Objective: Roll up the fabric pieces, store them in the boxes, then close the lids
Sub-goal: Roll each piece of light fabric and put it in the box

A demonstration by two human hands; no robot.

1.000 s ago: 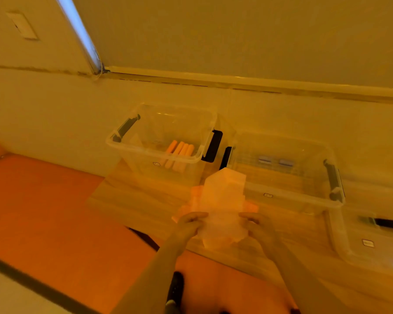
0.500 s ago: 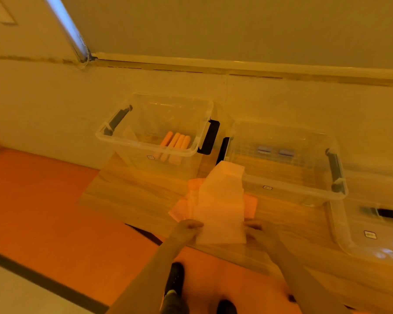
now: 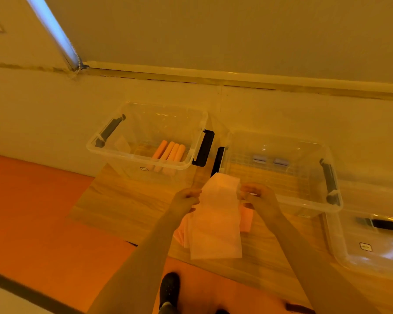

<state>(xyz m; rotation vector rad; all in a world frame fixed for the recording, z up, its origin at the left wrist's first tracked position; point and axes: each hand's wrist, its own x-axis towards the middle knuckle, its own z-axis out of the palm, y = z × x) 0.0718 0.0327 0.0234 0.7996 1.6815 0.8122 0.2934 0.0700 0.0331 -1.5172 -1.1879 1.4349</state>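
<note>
A pale cloth is pinched at its far end by the left hand and the right hand, one at each side edge, and hangs below the grip over the wooden table, just above the orange cloths. For a tight roll, the pinched end should be kept level and taut and turned evenly (a skewed start would likely spiral). The long axis runs from the grip toward the person, its free end nearest the table edge. The boxes beyond the grip stand unlidded.
</note>
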